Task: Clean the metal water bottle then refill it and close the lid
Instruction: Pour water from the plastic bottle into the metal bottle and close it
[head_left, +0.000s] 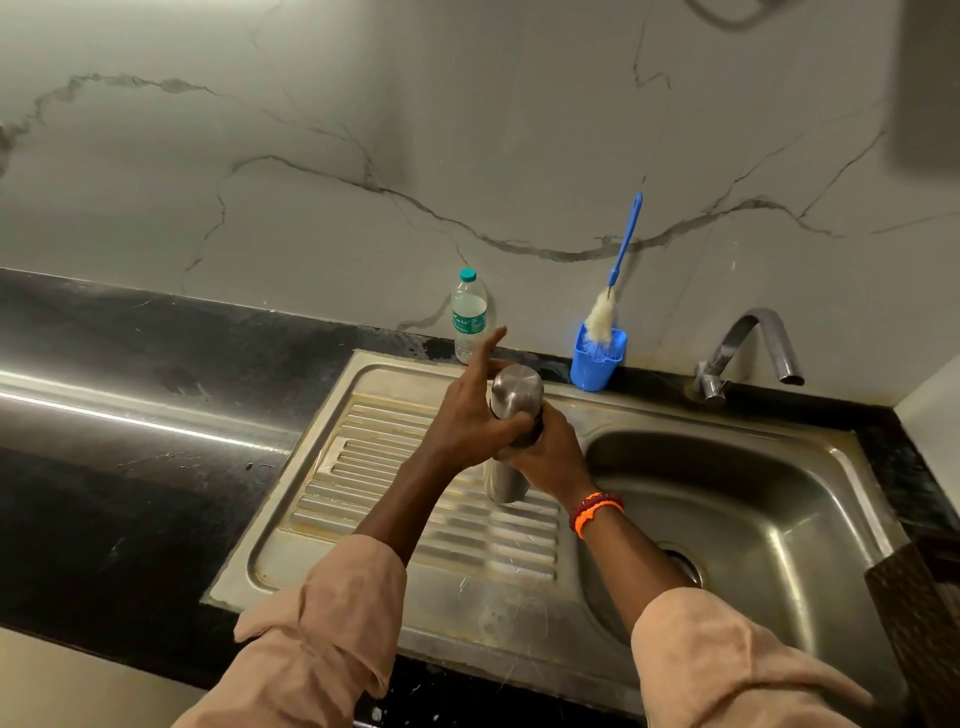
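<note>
While right hand (550, 457) grips cylindrical steel bottle (511, 415), left hand (467, 410) pinches domed lid (517, 389).

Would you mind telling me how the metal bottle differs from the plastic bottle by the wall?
The metal bottle is opaque steel; the plastic bottle is clear with a printed label. The metal bottle is held over the sink's drainboard by both hands, the left hand and the right hand, while the plastic bottle stands untouched on the counter. The plastic bottle has a teal cap; the metal bottle's top is steel. Both stand upright.
</note>
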